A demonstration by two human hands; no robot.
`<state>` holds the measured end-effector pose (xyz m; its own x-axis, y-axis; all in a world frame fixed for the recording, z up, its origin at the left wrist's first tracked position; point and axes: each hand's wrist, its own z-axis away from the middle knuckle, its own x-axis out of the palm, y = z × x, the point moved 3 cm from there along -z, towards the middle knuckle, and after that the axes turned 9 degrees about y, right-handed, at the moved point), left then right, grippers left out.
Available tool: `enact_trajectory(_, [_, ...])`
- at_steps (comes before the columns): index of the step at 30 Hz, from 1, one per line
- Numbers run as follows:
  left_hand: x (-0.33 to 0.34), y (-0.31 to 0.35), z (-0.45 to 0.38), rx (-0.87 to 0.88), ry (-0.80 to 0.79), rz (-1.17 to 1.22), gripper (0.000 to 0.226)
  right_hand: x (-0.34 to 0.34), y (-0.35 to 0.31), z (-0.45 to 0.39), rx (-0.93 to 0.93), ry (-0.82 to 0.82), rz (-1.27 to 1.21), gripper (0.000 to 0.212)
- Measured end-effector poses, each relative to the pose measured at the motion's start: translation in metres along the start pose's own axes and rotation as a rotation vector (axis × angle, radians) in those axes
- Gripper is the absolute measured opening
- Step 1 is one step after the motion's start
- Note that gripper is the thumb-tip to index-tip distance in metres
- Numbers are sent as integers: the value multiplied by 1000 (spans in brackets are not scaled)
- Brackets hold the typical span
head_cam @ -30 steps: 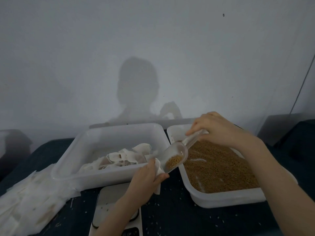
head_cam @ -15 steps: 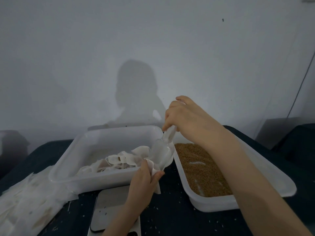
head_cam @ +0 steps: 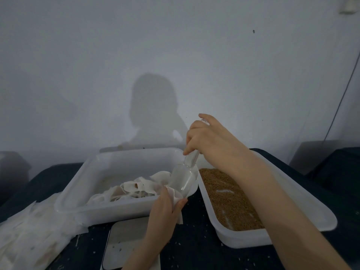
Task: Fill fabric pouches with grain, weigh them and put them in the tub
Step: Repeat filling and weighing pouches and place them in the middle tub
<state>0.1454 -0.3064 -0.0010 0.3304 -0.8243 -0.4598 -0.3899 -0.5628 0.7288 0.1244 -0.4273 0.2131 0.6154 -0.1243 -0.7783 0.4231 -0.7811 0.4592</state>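
My left hand (head_cam: pixel 165 208) grips a white fabric pouch (head_cam: pixel 176 197) by its mouth, between the two tubs. My right hand (head_cam: pixel 210 141) holds the handle of a clear plastic scoop (head_cam: pixel 183 180), tipped steeply with its bowl down into the pouch's opening. No grain shows in the scoop. A white tub (head_cam: pixel 81 184) on the left holds several filled white pouches (head_cam: pixel 134 189). A second white tub (head_cam: pixel 303 209) on the right holds brown grain (head_cam: pixel 229 201). A flat scale (head_cam: pixel 124 242) lies in front, partly under my left forearm.
A heap of flat empty pouches (head_cam: pixel 29 234) lies at the left on the dark table (head_cam: pixel 194 252). Loose grains are scattered over the table and the scale. A grey wall stands close behind the tubs. A dark object (head_cam: pixel 339 164) sits at the far right.
The scoop, level and carrying grain over the grain tub a second ago, has swung left and tipped upright into the pouch; its grain is gone from view. My left hand kept holding the pouch.
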Motion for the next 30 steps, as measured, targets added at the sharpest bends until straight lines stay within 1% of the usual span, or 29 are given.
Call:
enact_trajectory(3, [-1, 1, 0, -13, 0, 7, 29, 0, 1, 2, -9, 1, -8, 48])
enact_trajectory(12, [2, 1, -2, -112, -24, 64, 25, 3, 9, 8, 8, 11, -49, 43])
enact_trajectory(14, [2, -2, -4, -139, -27, 64, 54, 8, 12, 10, 10, 22, -59, 43])
enact_trajectory(15, [1, -4, -4, -153, -33, 74, 62, 10, 14, 11, 17, 26, -73, 43])
enact_trajectory(19, [-6, -6, -4, -176, -60, 89, 67, 24, 23, 21, 55, 66, -160, 42])
enact_trajectory(21, [-11, -7, -8, -175, -58, 66, 60, 32, 30, 30, 112, 105, -217, 40])
enact_trajectory(23, [-17, -8, -12, -181, -52, 63, 40, 45, 38, 41, 208, 146, -293, 36])
enact_trajectory(24, [-21, -7, -13, -188, -38, 85, 27, 52, 42, 47, 266, 165, -335, 35])
enact_trajectory(25, [-26, -7, -14, -195, -18, 122, 20, 60, 44, 55, 329, 178, -373, 34])
enact_trajectory(27, [-36, -6, -18, -190, 28, 177, 22, 79, 49, 71, 448, 197, -455, 32])
enact_trajectory(30, [-47, -6, -21, -159, 43, 158, 18, 111, 56, 100, 629, 197, -615, 29])
